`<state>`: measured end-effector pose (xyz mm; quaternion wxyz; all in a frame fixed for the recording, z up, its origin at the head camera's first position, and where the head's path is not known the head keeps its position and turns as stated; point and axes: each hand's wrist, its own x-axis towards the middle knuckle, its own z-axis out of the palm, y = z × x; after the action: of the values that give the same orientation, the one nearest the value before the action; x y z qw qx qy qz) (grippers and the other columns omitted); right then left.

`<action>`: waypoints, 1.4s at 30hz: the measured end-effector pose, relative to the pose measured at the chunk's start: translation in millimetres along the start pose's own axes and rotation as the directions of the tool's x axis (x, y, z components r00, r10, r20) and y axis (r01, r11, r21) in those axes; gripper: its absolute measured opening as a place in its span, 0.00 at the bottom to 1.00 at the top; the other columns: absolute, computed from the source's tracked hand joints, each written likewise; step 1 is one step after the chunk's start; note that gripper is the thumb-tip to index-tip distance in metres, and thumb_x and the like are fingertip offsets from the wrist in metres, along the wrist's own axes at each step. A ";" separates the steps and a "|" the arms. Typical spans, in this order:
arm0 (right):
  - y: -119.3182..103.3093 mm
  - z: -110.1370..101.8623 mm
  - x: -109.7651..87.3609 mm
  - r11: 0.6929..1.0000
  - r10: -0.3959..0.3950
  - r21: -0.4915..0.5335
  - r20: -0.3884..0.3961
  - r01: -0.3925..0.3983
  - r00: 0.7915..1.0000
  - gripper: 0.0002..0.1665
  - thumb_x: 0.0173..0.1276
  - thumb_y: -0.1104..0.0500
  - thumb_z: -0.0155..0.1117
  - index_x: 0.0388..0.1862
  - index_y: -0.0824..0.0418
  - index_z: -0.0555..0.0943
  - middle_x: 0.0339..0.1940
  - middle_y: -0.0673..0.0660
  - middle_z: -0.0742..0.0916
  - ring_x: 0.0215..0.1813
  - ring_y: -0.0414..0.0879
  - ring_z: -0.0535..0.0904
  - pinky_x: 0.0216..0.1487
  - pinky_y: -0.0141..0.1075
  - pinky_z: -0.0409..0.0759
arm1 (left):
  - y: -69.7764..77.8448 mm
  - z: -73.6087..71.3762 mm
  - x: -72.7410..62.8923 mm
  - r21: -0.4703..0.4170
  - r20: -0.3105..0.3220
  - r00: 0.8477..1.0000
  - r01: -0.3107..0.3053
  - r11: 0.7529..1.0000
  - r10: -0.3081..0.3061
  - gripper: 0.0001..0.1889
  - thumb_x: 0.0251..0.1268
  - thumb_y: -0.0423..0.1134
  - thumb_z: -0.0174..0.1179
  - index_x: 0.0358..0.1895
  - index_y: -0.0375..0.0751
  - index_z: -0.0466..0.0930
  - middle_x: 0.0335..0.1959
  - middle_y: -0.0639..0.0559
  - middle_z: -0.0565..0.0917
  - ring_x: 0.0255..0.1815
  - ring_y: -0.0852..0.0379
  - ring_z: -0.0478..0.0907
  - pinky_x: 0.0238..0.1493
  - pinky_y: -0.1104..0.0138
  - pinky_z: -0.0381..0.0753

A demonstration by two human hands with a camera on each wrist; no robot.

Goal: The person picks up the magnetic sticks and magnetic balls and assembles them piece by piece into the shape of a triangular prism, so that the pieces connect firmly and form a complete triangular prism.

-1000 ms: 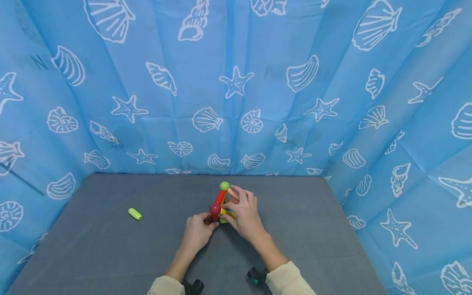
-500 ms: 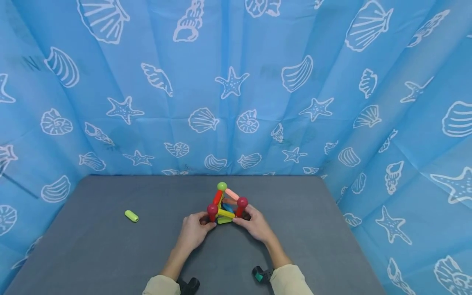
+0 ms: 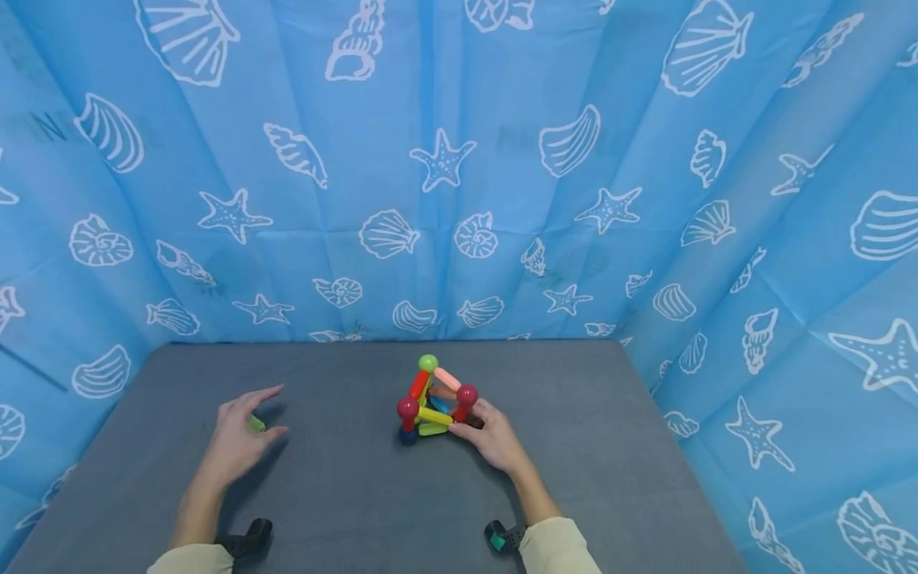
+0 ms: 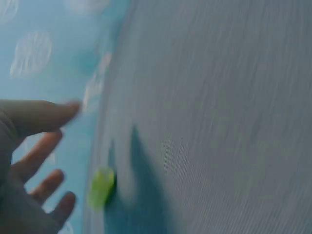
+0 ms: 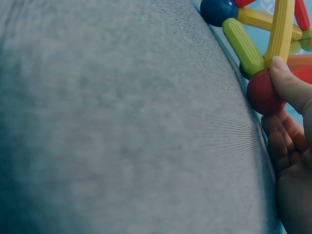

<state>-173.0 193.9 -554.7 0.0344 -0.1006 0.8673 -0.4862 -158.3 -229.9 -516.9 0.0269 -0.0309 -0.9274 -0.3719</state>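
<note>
My left hand (image 3: pixel 240 437) hovers over the left part of the table with thumb and fingers spread apart. Between them, partly hidden, lies a loose light-green stick (image 3: pixel 256 423); in the left wrist view this stick (image 4: pixel 101 188) sits on the cloth, apart from the fingers. At the table's middle stands a small frame built of coloured sticks and balls, with a yellow stick (image 3: pixel 434 415) across its front and a green ball (image 3: pixel 428 363) at its top back. My right hand (image 3: pixel 495 437) holds its lower right corner, thumb and fingers about a dark red ball (image 5: pixel 264 92).
Grey cloth covers the table (image 3: pixel 344 510). A blue curtain (image 3: pixel 445 263) with white shell prints hangs behind and along the sides. A black wrist device (image 3: pixel 247 538) is strapped on the left wrist, another device (image 3: pixel 502 536) on the right.
My left hand has let go of the frame's left corner and moved left to the loose green stick. My right hand went from the upper sticks down to the lower right corner.
</note>
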 end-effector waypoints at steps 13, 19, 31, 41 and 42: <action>1.4 0.3 -0.3 1.000 0.004 0.007 0.024 -0.004 1.000 0.12 0.70 0.49 0.70 0.48 0.51 0.88 0.46 0.49 0.83 0.45 0.42 0.76 0.46 0.32 0.74 | -28.7 -3.5 1.6 0.191 0.018 0.989 0.137 0.972 -0.143 0.18 0.68 0.28 0.62 0.60 0.32 0.81 0.60 0.24 0.77 0.61 0.23 0.69 0.54 0.35 0.72; 2.4 0.8 -0.3 1.000 -0.018 0.020 0.027 0.017 0.999 0.14 0.67 0.50 0.73 0.50 0.52 0.88 0.47 0.51 0.83 0.47 0.44 0.75 0.47 0.34 0.74 | -3.8 3.2 4.2 0.160 -0.035 0.991 0.132 0.978 -0.128 0.16 0.73 0.38 0.61 0.60 0.37 0.82 0.57 0.31 0.80 0.55 0.32 0.75 0.48 0.42 0.75; 0.3 2.5 0.8 0.999 -0.014 0.033 0.036 0.012 0.999 0.15 0.68 0.52 0.73 0.51 0.52 0.87 0.50 0.52 0.84 0.49 0.44 0.76 0.51 0.37 0.75 | 143.3 50.7 18.5 -0.075 -0.167 0.963 -0.227 0.971 0.212 0.15 0.65 0.44 0.70 0.53 0.51 0.87 0.47 0.54 0.86 0.50 0.55 0.77 0.51 0.55 0.79; 4.3 2.5 3.1 0.998 -0.056 0.000 0.052 0.056 0.997 0.18 0.69 0.50 0.71 0.57 0.50 0.85 0.53 0.51 0.85 0.51 0.44 0.78 0.53 0.37 0.78 | 179.5 106.9 17.1 -0.035 -0.097 0.925 -0.373 0.927 0.368 0.15 0.55 0.42 0.77 0.47 0.53 0.90 0.40 0.59 0.86 0.46 0.59 0.68 0.40 0.66 0.73; 4.2 2.2 2.8 0.998 -0.056 -0.002 0.052 0.056 0.997 0.18 0.70 0.50 0.71 0.57 0.50 0.85 0.52 0.51 0.85 0.49 0.44 0.78 0.52 0.36 0.78 | 179.6 109.6 17.2 -0.015 -0.099 0.923 -0.375 0.927 0.372 0.15 0.54 0.42 0.77 0.47 0.54 0.90 0.40 0.59 0.86 0.46 0.59 0.67 0.41 0.65 0.73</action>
<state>-176.1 193.6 -559.4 0.0432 -0.1377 0.8638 -0.4828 -164.5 -23.9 -471.2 0.1406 -0.1899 -0.8957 -0.3766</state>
